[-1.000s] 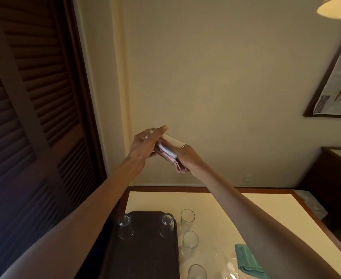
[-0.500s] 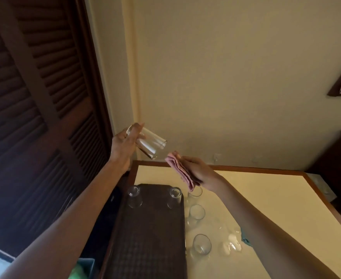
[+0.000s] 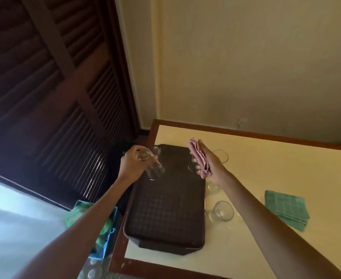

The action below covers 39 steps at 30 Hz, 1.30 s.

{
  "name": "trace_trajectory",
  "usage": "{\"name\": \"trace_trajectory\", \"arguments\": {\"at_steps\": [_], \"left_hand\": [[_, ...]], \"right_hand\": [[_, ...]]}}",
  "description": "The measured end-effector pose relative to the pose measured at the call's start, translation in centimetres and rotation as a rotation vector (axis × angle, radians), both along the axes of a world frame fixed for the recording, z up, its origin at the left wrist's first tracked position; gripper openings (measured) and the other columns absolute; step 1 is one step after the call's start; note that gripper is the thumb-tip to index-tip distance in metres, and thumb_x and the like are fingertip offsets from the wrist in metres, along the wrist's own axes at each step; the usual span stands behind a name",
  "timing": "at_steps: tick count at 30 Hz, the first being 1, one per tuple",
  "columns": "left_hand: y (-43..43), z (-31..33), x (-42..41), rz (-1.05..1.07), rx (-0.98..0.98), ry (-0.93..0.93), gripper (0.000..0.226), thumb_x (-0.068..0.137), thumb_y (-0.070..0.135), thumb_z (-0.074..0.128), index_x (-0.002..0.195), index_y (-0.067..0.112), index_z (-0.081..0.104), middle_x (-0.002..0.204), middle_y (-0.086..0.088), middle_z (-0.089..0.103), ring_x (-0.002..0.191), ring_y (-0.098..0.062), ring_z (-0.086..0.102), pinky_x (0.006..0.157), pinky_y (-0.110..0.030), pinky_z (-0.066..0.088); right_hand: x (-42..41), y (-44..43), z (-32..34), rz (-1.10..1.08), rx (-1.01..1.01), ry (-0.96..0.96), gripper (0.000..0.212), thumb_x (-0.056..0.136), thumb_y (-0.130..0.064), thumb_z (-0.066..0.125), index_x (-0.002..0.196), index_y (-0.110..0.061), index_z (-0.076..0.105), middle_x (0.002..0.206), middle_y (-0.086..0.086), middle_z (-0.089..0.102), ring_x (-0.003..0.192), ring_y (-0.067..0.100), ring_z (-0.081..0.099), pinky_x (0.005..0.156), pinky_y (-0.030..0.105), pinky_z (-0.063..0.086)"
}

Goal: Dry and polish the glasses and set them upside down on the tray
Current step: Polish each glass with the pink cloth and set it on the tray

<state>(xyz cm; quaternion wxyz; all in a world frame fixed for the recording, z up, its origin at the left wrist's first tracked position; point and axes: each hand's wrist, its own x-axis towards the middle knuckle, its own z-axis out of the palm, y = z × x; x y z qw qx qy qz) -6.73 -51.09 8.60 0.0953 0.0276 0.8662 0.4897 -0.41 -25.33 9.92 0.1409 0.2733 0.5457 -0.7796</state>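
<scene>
My left hand (image 3: 132, 165) grips a clear glass (image 3: 152, 168), tilted with its mouth down and to the right, just above the far left corner of the dark brown tray (image 3: 165, 214). My right hand (image 3: 210, 164) holds a folded pink cloth (image 3: 198, 158) over the tray's far right corner. An upside-down glass (image 3: 156, 151) stands on the tray behind the held one; a second one (image 3: 191, 168) is mostly hidden by my right hand. Upright glasses wait on the table right of the tray: one far (image 3: 222, 156), one near (image 3: 221, 211), one (image 3: 212, 187) partly under my forearm.
A folded green cloth (image 3: 286, 208) lies on the cream table (image 3: 256, 158) to the right. A dark louvered door (image 3: 45, 87) stands at the left. A blue basket with green contents (image 3: 103, 228) sits on the floor beside the table's left edge.
My left hand has brought the glass down from chest height to just over the tray, tipping its mouth downward. My right hand with the pink cloth has moved apart from the glass and lowered.
</scene>
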Motion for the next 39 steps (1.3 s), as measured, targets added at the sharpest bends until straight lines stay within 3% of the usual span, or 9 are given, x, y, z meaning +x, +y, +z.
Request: {"name": "trace_trajectory", "arguments": {"at_steps": [8, 11, 14, 17, 21, 25, 27, 30, 39], "left_hand": [[-1.4, -6.4, 0.9, -0.142, -0.257, -0.034, 0.057, 0.066, 0.035, 0.096, 0.109, 0.035, 0.059, 0.099, 0.015, 0.068, 0.104, -0.018, 0.064, 0.092, -0.045, 0.056], [-1.5, -7.3, 1.3, -0.169, -0.28, -0.042, 0.059, 0.07, 0.029, 0.095, 0.119, 0.026, 0.061, 0.105, 0.007, 0.065, 0.101, -0.014, 0.06, 0.087, -0.028, 0.052], [-1.6, -8.2, 1.5, -0.195, -0.332, -0.055, 0.062, 0.069, 0.031, 0.095, 0.116, 0.038, 0.057, 0.113, 0.0, 0.059, 0.097, -0.013, 0.06, 0.075, -0.014, 0.046], [-1.7, -9.3, 1.7, -0.208, -0.363, -0.054, 0.065, 0.067, 0.031, 0.095, 0.116, 0.043, 0.054, 0.116, -0.003, 0.059, 0.099, -0.015, 0.063, 0.088, -0.031, 0.059], [-1.5, -8.2, 2.5, -0.183, -0.396, -0.05, 0.064, 0.074, 0.026, 0.092, 0.125, 0.031, 0.054, 0.116, -0.001, 0.05, 0.105, -0.021, 0.058, 0.096, -0.043, 0.057], [-0.8, -6.6, 1.8, -0.286, -0.537, -0.101, 0.071, 0.077, 0.03, 0.089, 0.136, 0.023, 0.05, 0.118, -0.001, 0.054, 0.127, -0.031, 0.049, 0.108, -0.052, 0.044], [-0.1, -5.2, 1.1, -0.341, -0.617, -0.077, 0.079, 0.076, 0.038, 0.089, 0.141, 0.023, 0.047, 0.136, -0.004, 0.055, 0.138, -0.032, 0.039, 0.112, -0.054, 0.037], [2.4, -2.6, -0.1, -0.362, -0.525, 0.032, 0.066, 0.082, 0.037, 0.084, 0.138, 0.024, 0.052, 0.143, -0.002, 0.054, 0.138, -0.029, 0.041, 0.112, -0.053, 0.039], [14.9, 2.1, -1.0, -0.516, -0.194, 0.155, 0.026, 0.094, 0.024, 0.072, 0.117, 0.022, 0.062, 0.112, 0.004, 0.071, 0.103, -0.014, 0.067, 0.097, -0.043, 0.057]], "right_hand": [[0.3, -0.6, -2.8, 0.128, -0.021, -0.037, 0.064, 0.075, -0.068, 0.065, 0.107, -0.013, 0.06, 0.065, -0.005, 0.045, 0.05, 0.008, 0.036, 0.051, 0.024, 0.025], [0.2, -0.7, -3.0, 0.134, -0.041, -0.047, 0.066, 0.073, -0.061, 0.075, 0.113, -0.011, 0.056, 0.066, -0.005, 0.043, 0.051, 0.008, 0.034, 0.053, 0.025, 0.024], [0.1, -0.8, -3.1, 0.143, -0.033, -0.046, 0.062, 0.076, -0.054, 0.076, 0.115, -0.011, 0.054, 0.066, -0.005, 0.042, 0.051, 0.008, 0.033, 0.054, 0.025, 0.024], [0.1, -0.7, -3.3, 0.126, -0.045, -0.047, 0.049, 0.083, -0.049, 0.071, 0.11, -0.011, 0.056, 0.065, -0.005, 0.041, 0.052, 0.009, 0.035, 0.052, 0.025, 0.025], [0.3, 0.1, -3.6, 0.087, -0.103, -0.011, 0.036, 0.091, -0.043, 0.063, 0.105, -0.01, 0.059, 0.069, -0.002, 0.043, 0.054, 0.01, 0.039, 0.051, 0.024, 0.03], [0.5, 1.3, -3.3, 0.069, -0.17, 0.028, 0.045, 0.095, -0.049, 0.056, 0.111, -0.007, 0.058, 0.07, -0.002, 0.045, 0.051, 0.009, 0.04, 0.045, 0.02, 0.033], [0.6, 1.8, -2.9, 0.059, -0.187, 0.039, 0.049, 0.094, -0.052, 0.053, 0.113, -0.007, 0.057, 0.07, -0.002, 0.046, 0.05, 0.008, 0.04, 0.044, 0.02, 0.034], [1.1, 3.4, -1.7, 0.035, -0.206, 0.076, 0.051, 0.096, -0.056, 0.047, 0.108, -0.008, 0.059, 0.069, -0.001, 0.047, 0.049, 0.008, 0.042, 0.043, 0.02, 0.035], [3.5, 12.0, 1.2, -0.238, -0.085, 0.108, 0.05, 0.1, -0.054, 0.037, 0.099, -0.011, 0.062, 0.066, -0.001, 0.044, 0.05, 0.009, 0.038, 0.045, 0.021, 0.032]]}}
